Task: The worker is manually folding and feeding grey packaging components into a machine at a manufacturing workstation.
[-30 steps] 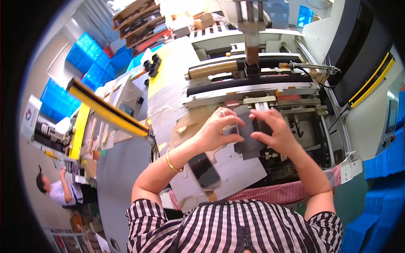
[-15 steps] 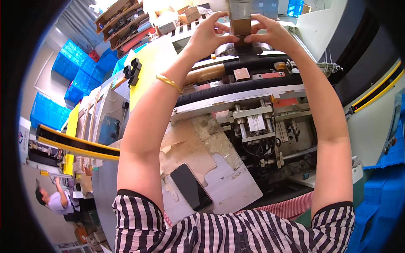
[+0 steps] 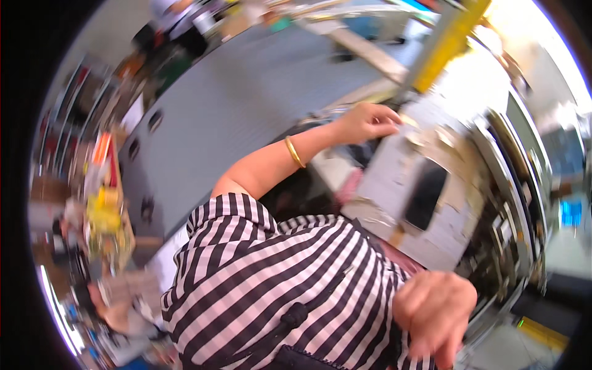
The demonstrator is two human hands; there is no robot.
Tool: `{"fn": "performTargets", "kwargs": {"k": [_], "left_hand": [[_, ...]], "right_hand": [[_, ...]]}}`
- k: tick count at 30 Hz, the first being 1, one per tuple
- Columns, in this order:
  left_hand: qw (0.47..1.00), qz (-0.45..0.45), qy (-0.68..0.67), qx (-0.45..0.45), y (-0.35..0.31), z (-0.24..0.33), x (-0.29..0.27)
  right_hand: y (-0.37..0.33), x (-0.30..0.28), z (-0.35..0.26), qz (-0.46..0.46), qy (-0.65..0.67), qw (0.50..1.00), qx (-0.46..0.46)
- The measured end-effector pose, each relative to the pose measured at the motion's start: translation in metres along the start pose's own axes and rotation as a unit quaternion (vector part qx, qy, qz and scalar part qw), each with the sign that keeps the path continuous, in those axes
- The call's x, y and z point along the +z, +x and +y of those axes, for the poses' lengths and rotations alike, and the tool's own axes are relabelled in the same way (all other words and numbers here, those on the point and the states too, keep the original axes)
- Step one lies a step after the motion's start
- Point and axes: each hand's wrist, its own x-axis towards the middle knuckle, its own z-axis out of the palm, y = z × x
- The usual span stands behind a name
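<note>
Both our hands are now down from the post above the machine, where they are together half a second earlier, and our view is turned, so the machine (image 3: 509, 176) slides over to the right rim. We see the left hand (image 3: 370, 122) reaching out past the grey tabletop (image 3: 246, 92), a gold bangle (image 3: 295, 152) on its wrist. Its fingers are loosely bent, with a narrow gap between thumb and forefinger. They are at the upper-left edge of the pale board (image 3: 383, 180); we cannot tell whether they touch it.

On that board lies the black smartphone (image 3: 427, 192), flat and slanted. From our left fingers it is below and to the right in our view, near them but apart. Torn brown paper (image 3: 456, 213) covers part of the board beside it.

We have the right hand (image 3: 435, 314) close to the camera, knuckles up and fingers pointing down, just beside our striped shirt (image 3: 290, 265). It is blurred, and we cannot tell whether its fingers hold anything. The smartphone lies above it in the picture, apart from it.

Beyond the left hand a yellow bar (image 3: 447, 46) slants upward, and a co-worker (image 3: 169, 17) shows at the upper left.
</note>
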Motion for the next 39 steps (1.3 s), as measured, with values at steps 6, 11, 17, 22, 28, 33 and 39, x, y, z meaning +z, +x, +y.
{"fn": "performTargets", "kwargs": {"k": [6, 11, 17, 22, 28, 33, 39], "left_hand": [[0.834, 0.501, 0.086, -0.217, -0.327, -0.174, -0.210], [0.510, 0.639, 0.304, -0.489, -0.608, -0.197, -0.265], [0.378, 0.541, 0.436, -0.612, -0.731, -0.151, -0.289], [0.404, 0.460, 0.457, -0.645, -0.747, -0.153, -0.321], [0.498, 0.460, 0.371, -0.634, -0.745, -0.167, -0.338], [0.761, 0.529, 0.039, -0.374, -0.584, -0.171, -0.346], [0.963, 0.211, 0.019, -0.165, -0.289, -0.018, -0.241]], "right_hand": [[0.145, 0.024, 0.132, -0.108, 0.211, 0.971, 0.029], [0.239, 0.022, 0.245, -0.192, 0.331, 0.920, 0.085], [0.304, 0.017, 0.343, -0.191, 0.399, 0.886, 0.140], [0.319, 0.025, 0.385, -0.148, 0.414, 0.888, 0.136], [0.315, 0.024, 0.368, -0.185, 0.399, 0.886, 0.145], [0.280, 0.039, 0.314, -0.166, 0.357, 0.913, 0.109], [0.162, 0.023, 0.195, -0.081, 0.083, 0.993, -0.020]]}}
